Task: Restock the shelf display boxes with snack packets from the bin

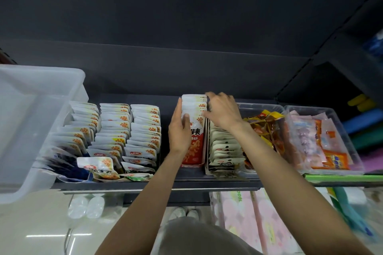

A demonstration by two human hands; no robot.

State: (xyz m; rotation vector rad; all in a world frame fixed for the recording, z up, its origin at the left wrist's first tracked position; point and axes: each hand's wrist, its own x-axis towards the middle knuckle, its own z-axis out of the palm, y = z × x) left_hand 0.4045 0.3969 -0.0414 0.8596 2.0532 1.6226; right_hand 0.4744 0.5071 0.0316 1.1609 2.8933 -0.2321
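Dark store shelf (217, 180) under a black back panel, crowded with snack displays. Left hand (179, 130) flat against the left side of a stack of white snack packets (194, 107), thumb laid across the front packet. Right hand (221, 111) pressed on the stack's right side, fingers curled over the packet tops. Stack standing in a narrow red-and-white display box (193, 147) at mid-shelf. Just right, another display box (224, 151) of packets in a row. To the left, three rows of white packets (116, 130) marked 20%. Far left, a translucent plastic bin (31, 97), tilted. At right, two clear trays (323, 138) of mixed snacks.
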